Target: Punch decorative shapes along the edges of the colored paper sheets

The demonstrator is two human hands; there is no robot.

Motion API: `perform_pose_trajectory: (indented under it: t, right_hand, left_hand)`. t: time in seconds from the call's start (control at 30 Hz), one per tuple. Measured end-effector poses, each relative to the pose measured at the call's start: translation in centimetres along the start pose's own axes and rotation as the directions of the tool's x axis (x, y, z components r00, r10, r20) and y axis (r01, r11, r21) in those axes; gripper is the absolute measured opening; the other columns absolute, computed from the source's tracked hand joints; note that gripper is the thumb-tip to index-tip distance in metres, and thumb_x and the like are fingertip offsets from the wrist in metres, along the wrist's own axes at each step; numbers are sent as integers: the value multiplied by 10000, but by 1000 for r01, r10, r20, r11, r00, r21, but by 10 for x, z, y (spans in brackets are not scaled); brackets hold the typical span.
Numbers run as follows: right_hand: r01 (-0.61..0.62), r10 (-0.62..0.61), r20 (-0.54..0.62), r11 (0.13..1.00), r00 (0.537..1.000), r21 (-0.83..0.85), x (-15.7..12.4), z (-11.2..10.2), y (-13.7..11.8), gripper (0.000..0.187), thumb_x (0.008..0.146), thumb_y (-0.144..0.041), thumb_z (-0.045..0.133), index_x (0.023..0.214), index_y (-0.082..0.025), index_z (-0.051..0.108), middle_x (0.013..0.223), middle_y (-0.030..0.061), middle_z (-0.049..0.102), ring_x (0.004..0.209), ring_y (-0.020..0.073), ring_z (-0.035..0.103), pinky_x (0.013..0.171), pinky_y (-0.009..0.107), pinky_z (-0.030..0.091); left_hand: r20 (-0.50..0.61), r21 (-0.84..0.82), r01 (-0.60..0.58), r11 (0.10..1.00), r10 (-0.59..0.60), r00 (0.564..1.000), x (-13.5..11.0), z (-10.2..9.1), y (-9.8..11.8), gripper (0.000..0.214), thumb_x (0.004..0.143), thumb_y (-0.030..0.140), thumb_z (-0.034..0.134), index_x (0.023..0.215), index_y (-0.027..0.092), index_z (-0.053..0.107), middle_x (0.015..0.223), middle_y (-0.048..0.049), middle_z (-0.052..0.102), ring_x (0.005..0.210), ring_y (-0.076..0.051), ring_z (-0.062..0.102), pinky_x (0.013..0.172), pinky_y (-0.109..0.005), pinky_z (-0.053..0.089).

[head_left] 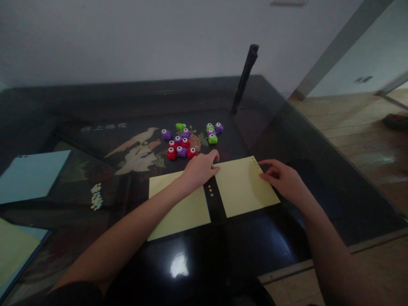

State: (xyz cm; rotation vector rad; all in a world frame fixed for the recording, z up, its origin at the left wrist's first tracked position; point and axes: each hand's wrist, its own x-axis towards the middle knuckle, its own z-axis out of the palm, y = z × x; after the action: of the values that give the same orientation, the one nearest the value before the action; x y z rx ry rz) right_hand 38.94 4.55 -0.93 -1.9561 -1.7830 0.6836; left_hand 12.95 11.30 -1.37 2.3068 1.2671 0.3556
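A yellow sheet of paper point(245, 189) lies on the dark glass tabletop, with small punched holes near its upper right corner. My right hand point(285, 180) pinches the sheet's right edge between thumb and fingers. At the sheet's upper left corner, my left hand point(200, 168) is closed with bent fingers, its thumb on the paper. Under my left forearm rests a second yellow sheet point(178, 212), partly covered. Between the two sheets sit small star-shaped paper cutouts point(211, 191). Beyond my left hand are several craft punches, such as a red one point(171, 154) and a green one point(212, 139).
A pile of small paper cutouts point(96, 196) lies to the left. Farther left are a blue sheet point(32, 176) and a stack of yellow and blue paper point(15, 250). A black upright post point(245, 78) stands at the back of the table point(127, 100), before the wall.
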Motion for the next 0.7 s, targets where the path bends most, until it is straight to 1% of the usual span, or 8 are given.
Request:
perform_pose_trajectory:
  t: [0.2,0.27,0.37,0.43,0.53,0.7]
  right_hand:
    - [22,-24,-36,999,999,-42,1,1,2,289,737,-234,610,1022,-190,635,678,4,601,573,156,557,553,282,433]
    - [35,-38,-64,998,997,-45,1,2,3,276,728,-239,619,998,-185,646,694,9,592,581,157,549,569,293,444]
    - [64,-65,-122,998,990,-12,2,3,3,266,722,-246,623,978,-178,652,765,35,613,654,173,574,624,315,473]
    - [66,-64,-146,998,987,11,3,4,2,282,720,-247,622,991,-174,650,840,59,639,706,187,594,637,324,484]
    - [62,-57,-147,998,988,33,2,5,0,295,724,-244,614,1009,-175,646,924,80,663,726,193,608,616,326,491]
    - [75,-69,-138,996,988,44,1,5,-4,287,728,-233,607,1006,-174,644,962,84,677,719,189,614,607,327,496]
  left_hand:
    - [9,47,-6,999,5,1000,-1,-8,2,125,816,222,597,934,199,561,716,-3,660,681,-192,625,556,-262,417]
    - [0,66,-15,998,15,1000,-1,-12,4,95,819,212,583,910,189,572,782,-24,651,731,-199,618,595,-278,431]
    - [-13,106,-30,994,32,999,-3,-16,7,108,820,211,577,918,167,583,925,-61,620,805,-215,606,671,-311,457]
    - [-8,120,-36,992,37,999,-4,-16,7,143,823,220,578,950,155,585,984,-72,595,807,-213,603,693,-323,470]
    - [8,103,-42,994,41,999,-5,-13,6,165,825,221,583,971,144,592,1000,-71,578,775,-197,599,691,-319,482]
    - [21,84,-53,995,52,998,-4,-9,2,171,815,189,592,976,132,610,997,-71,578,742,-175,597,677,-299,486]
